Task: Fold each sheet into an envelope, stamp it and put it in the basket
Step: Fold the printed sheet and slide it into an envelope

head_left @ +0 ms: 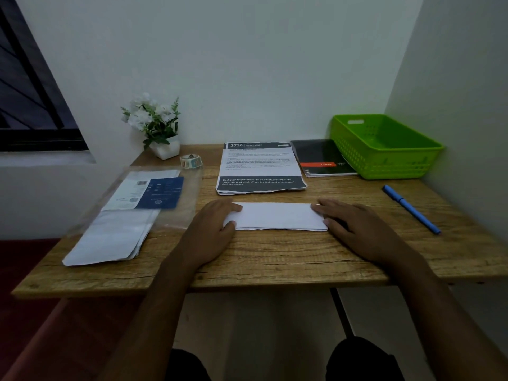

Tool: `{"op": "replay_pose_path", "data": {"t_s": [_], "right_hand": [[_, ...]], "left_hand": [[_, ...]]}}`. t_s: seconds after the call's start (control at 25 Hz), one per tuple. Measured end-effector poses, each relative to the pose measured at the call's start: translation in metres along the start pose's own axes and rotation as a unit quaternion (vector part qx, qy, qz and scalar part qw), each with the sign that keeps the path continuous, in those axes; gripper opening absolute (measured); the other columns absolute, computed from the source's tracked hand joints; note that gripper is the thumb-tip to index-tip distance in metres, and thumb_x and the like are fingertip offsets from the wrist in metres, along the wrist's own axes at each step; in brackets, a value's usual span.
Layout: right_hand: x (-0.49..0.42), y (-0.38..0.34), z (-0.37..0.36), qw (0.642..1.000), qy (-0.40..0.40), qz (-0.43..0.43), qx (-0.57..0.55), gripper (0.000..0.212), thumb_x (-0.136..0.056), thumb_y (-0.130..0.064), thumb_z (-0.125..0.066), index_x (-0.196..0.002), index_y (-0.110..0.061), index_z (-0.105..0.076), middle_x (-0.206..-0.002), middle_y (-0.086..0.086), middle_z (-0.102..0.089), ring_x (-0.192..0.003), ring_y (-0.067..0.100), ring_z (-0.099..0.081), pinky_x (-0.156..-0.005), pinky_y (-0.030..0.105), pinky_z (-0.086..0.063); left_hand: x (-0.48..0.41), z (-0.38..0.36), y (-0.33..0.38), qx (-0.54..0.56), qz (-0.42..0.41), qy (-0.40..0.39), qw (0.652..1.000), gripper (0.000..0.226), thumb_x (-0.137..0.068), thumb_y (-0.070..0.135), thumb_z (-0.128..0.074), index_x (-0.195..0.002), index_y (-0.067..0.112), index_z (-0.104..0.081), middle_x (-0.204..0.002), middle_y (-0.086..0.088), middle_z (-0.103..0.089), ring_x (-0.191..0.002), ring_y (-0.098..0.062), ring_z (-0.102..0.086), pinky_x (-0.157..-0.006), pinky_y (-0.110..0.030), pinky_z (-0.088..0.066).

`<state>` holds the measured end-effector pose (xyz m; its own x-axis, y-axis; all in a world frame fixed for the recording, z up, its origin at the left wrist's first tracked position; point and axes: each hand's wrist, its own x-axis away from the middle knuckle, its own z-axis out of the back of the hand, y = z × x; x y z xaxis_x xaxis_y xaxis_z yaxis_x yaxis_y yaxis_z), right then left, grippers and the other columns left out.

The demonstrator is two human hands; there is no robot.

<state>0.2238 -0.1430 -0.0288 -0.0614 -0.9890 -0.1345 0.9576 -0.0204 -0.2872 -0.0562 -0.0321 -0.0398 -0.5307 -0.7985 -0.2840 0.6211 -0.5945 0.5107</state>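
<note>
Both hands press flat on the folded sheet (276,216), which I see through the head camera at the middle of the table (275,257). The left hand (211,226) lays near-straight fingers on its left end, thumb at the near edge; the right hand (357,224) mirrors it on the right end. Just behind lies a stack of printed sheets (261,167), then a notebook (321,158) and the green basket (395,166) far right. A blue pen (412,210) lies right; a sticker roll (191,160) sits back left.
</note>
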Motion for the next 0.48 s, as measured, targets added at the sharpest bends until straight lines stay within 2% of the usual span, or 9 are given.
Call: {"op": "replay_pose_path", "data": {"t_s": [0.16,0.28,0.36,0.48], "right_hand": [[0.002,-0.002,0.000,1.000,0.002,-0.002,-0.006,0.044,-0.101,-0.037,-0.036,-0.145,-0.039,-0.032,-0.155,-0.011,-0.030,-0.142,0.008,-0.026,-0.118,0.043,-0.018],[0.002,-0.005,0.002,0.999,0.030,-0.020,-0.029,0.049,-0.098,-0.043,-0.043,-0.146,-0.037,-0.032,-0.150,-0.007,-0.040,-0.136,0.014,-0.038,-0.115,0.044,-0.024],[0.002,-0.012,0.003,0.998,0.051,-0.012,-0.039,0.052,-0.096,-0.049,-0.043,-0.145,-0.036,-0.033,-0.148,-0.008,-0.042,-0.135,0.014,-0.038,-0.112,0.041,-0.023],[0.000,-0.037,0.002,0.992,0.090,0.024,-0.089,0.047,-0.096,-0.046,-0.045,-0.142,-0.038,-0.038,-0.145,-0.012,-0.044,-0.134,0.011,-0.035,-0.109,0.034,-0.018]], "left_hand": [[0.000,-0.001,-0.001,0.006,-0.002,0.004,1.000,0.037,-0.094,0.017,-0.049,-0.131,0.022,-0.049,-0.144,0.001,-0.041,-0.133,-0.012,-0.032,-0.104,-0.022,-0.021],[0.002,0.000,0.001,0.021,-0.022,0.032,0.999,0.036,-0.092,0.016,-0.053,-0.127,0.021,-0.052,-0.139,0.001,-0.047,-0.128,-0.011,-0.037,-0.102,-0.022,-0.026],[0.005,0.004,0.004,0.045,-0.038,0.066,0.996,0.032,-0.091,0.015,-0.056,-0.122,0.021,-0.056,-0.134,0.003,-0.052,-0.124,-0.009,-0.041,-0.100,-0.024,-0.030],[0.016,0.015,0.005,0.050,-0.057,0.099,0.992,0.026,-0.090,0.015,-0.058,-0.113,0.026,-0.060,-0.124,0.012,-0.055,-0.116,-0.002,-0.044,-0.094,-0.021,-0.034]]}}
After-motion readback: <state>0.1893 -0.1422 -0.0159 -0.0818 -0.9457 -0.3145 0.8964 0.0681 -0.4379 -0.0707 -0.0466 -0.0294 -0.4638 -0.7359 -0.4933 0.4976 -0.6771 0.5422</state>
